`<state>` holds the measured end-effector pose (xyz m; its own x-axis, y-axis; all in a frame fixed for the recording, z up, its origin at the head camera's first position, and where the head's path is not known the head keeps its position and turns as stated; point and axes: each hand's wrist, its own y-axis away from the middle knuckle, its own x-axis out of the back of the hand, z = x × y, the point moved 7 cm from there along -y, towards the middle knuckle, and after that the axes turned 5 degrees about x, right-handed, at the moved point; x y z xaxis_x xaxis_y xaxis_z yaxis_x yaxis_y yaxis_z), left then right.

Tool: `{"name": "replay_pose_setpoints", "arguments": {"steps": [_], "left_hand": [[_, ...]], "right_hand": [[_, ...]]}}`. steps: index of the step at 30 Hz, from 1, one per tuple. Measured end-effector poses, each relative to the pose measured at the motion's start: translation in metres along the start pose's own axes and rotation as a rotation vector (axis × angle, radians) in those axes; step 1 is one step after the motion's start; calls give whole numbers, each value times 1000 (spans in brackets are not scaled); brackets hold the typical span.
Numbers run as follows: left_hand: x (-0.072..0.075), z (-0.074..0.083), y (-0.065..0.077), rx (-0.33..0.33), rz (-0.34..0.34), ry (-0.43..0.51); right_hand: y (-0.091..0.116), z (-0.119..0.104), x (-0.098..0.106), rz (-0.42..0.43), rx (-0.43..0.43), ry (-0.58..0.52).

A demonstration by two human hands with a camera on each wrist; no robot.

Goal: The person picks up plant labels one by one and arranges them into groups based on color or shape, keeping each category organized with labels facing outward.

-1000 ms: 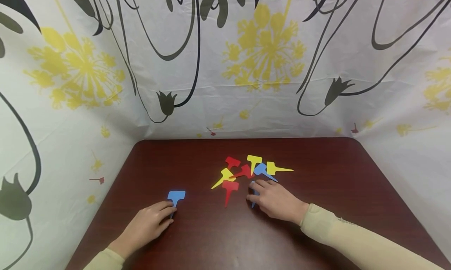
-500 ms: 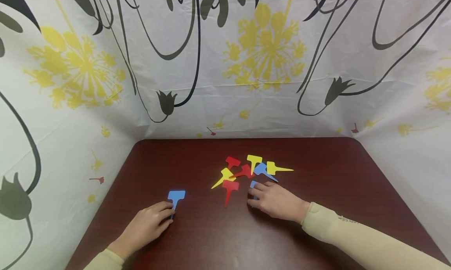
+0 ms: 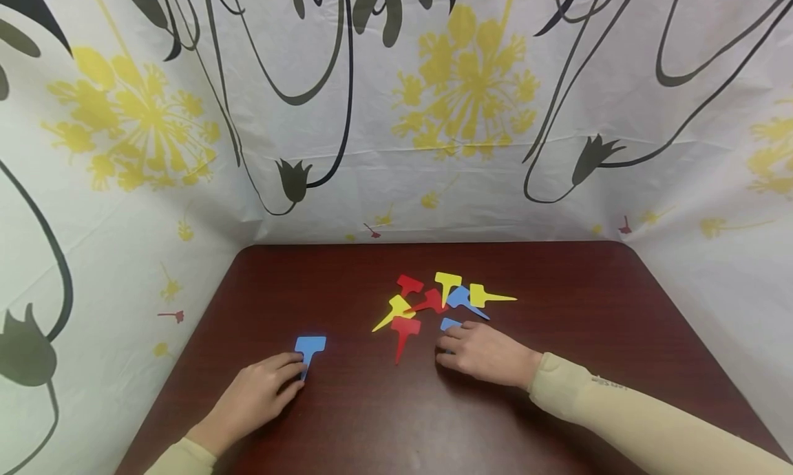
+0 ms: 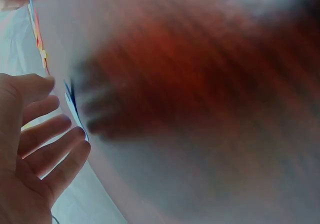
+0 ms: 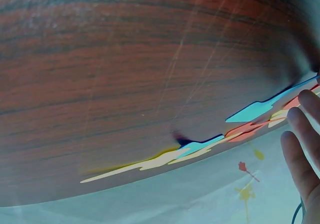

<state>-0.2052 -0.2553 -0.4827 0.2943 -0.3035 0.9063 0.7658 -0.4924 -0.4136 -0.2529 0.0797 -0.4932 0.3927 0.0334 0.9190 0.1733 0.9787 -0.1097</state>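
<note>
T-shaped plastic plant labels lie on the dark wooden table. My left hand (image 3: 260,396) is at the left, its fingertips at the stem of a blue label (image 3: 311,344) whose wide head points away from me. In the left wrist view the fingers are loosely extended, with the thumb apart from the blue label (image 4: 75,110). My right hand (image 3: 486,354) lies over a second blue label (image 3: 450,323); only its head shows, the stem being hidden under the fingers. The right wrist view shows straight fingers (image 5: 300,156) beside that blue label (image 5: 250,113).
Behind my right hand lies a cluster: yellow labels (image 3: 491,296), red labels (image 3: 405,334) and another blue label (image 3: 461,299), some overlapping. The table (image 3: 347,427) ends at a patterned white cloth (image 3: 384,186) that rises at the back and sides.
The blue label under my right hand has turned, its head now slanting to the right and its stem covered. The right hand has shifted slightly; the left hand stays nearly still.
</note>
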Motion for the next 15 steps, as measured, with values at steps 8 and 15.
{"name": "replay_pose_setpoints", "arguments": {"steps": [8, 15], "left_hand": [[-3, -19, -7, 84, -107, 31], [-14, -36, -8, 121, -291, 57]], "right_hand": [[-2, -1, 0, 16, 26, 34], [-2, -3, 1, 20, 52, 48]]}}
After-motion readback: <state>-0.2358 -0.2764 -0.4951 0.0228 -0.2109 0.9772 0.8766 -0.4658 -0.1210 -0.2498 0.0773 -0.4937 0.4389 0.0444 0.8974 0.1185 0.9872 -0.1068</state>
